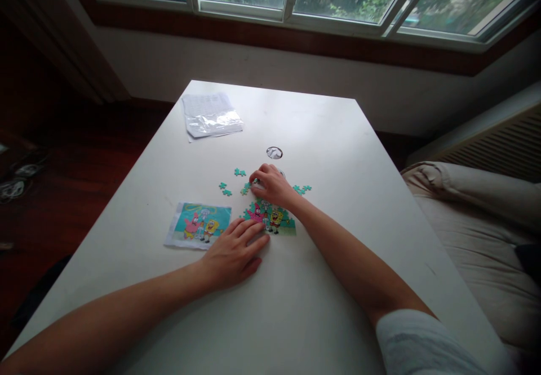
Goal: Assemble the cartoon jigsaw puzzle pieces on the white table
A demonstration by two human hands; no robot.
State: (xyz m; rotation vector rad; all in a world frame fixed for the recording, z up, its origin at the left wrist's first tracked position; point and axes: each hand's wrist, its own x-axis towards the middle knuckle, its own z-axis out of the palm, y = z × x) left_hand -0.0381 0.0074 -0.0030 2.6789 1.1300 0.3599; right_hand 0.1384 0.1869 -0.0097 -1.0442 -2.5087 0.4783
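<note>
A partly assembled jigsaw puzzle [275,221] with cartoon figures and a green ground lies on the white table. My left hand [239,248] rests palm down with its fingers stretched out, the fingertips touching the puzzle's lower left edge. Above the puzzle, my right hand [273,186] has its thumb and fingers curled together in a pinch, a bit of a puzzle piece [256,181] showing at the tips. Right beside those fingertips lies a loose teal piece [245,189]. The right hand hides part of the puzzle's top edge.
Left of the puzzle lies a reference picture [203,225] with the same figures. Loose pieces [225,189] are scattered to the left, others [302,189] to the right. A clear plastic bag with paper [213,117] and a round hole [274,153] are farther back on the table [313,132].
</note>
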